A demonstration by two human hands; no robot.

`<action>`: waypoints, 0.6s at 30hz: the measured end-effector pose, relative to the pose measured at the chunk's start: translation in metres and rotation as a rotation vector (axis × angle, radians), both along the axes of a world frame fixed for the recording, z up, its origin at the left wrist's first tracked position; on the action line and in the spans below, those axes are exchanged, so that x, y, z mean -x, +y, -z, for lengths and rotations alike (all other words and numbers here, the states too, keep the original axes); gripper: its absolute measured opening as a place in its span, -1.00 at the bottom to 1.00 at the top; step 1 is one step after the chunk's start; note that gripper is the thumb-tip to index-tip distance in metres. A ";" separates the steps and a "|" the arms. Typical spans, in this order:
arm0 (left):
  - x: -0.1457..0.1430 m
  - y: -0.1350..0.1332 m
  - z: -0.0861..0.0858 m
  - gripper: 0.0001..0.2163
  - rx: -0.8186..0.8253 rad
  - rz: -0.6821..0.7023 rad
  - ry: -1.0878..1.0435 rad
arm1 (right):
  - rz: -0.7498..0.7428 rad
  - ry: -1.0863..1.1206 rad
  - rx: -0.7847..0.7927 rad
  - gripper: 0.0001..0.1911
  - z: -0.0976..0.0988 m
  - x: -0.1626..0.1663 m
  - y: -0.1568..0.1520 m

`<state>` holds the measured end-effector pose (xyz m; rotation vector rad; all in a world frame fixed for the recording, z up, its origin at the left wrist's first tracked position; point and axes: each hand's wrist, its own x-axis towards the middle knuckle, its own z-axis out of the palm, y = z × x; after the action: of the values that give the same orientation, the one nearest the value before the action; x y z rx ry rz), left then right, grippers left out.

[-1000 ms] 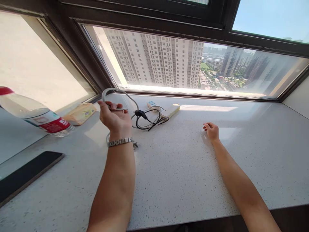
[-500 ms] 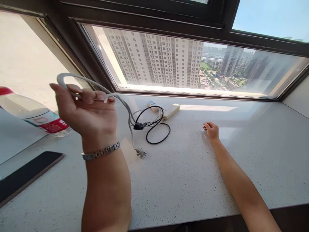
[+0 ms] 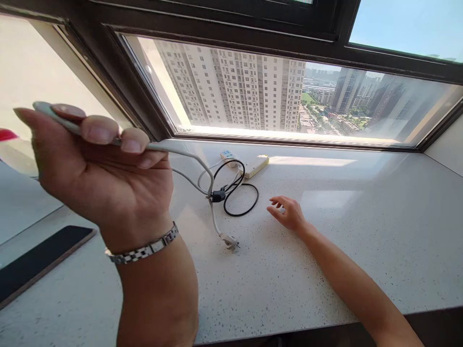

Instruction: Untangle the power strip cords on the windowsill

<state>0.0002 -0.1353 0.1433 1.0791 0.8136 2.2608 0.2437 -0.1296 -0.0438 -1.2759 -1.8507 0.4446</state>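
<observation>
Head view: the left hand (image 3: 101,168) is raised close to the camera, fingers curled tight around a pale grey power cable (image 3: 188,156), a silver metal link bracelet (image 3: 144,248) on its wrist. The cable droops to its white plug (image 3: 229,241), which lies on the speckled white stone worktop (image 3: 325,250). Beside it coils a thin black cord (image 3: 242,202), near a cream power strip (image 3: 255,165). The right hand (image 3: 287,214) hovers loose and empty just right of the cords. A black phone (image 3: 39,262) lies far left.

A high-rise flat is indicated: a speckled stone window bench (image 3: 325,270), dark-framed windows (image 3: 231,33) overlooking residential towers (image 3: 235,86), and household items, a power strip (image 3: 255,165) and phone (image 3: 39,262).
</observation>
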 end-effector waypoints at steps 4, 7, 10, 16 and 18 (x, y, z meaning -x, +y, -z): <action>-0.025 -0.012 -0.010 -0.62 -0.083 0.333 0.014 | -0.340 -0.200 0.028 -0.18 -0.005 0.059 -0.035; -0.044 -0.018 -0.019 -0.66 -0.113 0.595 -0.090 | -0.460 -0.327 0.019 -0.26 -0.005 0.080 -0.052; -0.054 -0.023 -0.024 -0.65 -0.131 0.755 -0.127 | -0.436 -0.382 0.036 -0.50 -0.002 0.079 -0.055; -0.050 -0.020 -0.022 -0.46 -0.007 0.636 -0.115 | -0.238 -0.310 0.016 -0.63 -0.001 0.041 -0.031; -0.048 -0.014 -0.019 -0.51 -0.005 0.523 -0.125 | -0.079 -0.258 0.031 -0.68 -0.001 0.019 -0.017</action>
<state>0.0485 -0.1496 0.1624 1.0002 0.4121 1.8621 0.2252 -0.1465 -0.0433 -1.3353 -2.1231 0.3653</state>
